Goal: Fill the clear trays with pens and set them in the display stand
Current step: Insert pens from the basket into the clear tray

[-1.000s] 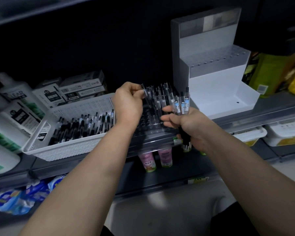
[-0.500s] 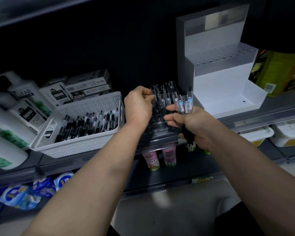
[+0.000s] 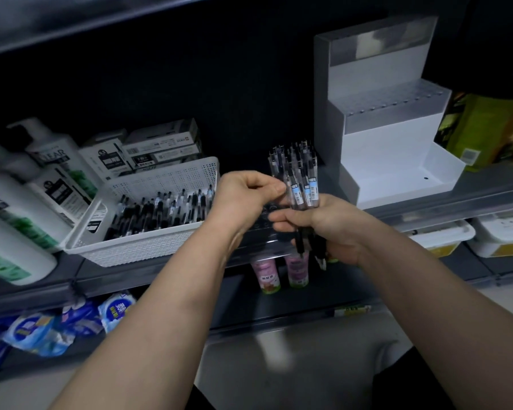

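Dark shelf [image 3: 427, 213], right hand [image 3: 333, 229] gripping pens [image 3: 305, 193], left hand [image 3: 246, 199] pinching one

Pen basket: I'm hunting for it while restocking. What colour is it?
The basket is white with perforated walls, head view.

Clear tray [image 3: 261, 232] beside right hand [image 3: 332, 226], upright pens [image 3: 290, 156] at back; pen bunch [image 3: 307, 193] in that hand; white display stand [image 3: 391, 149] beyond-right
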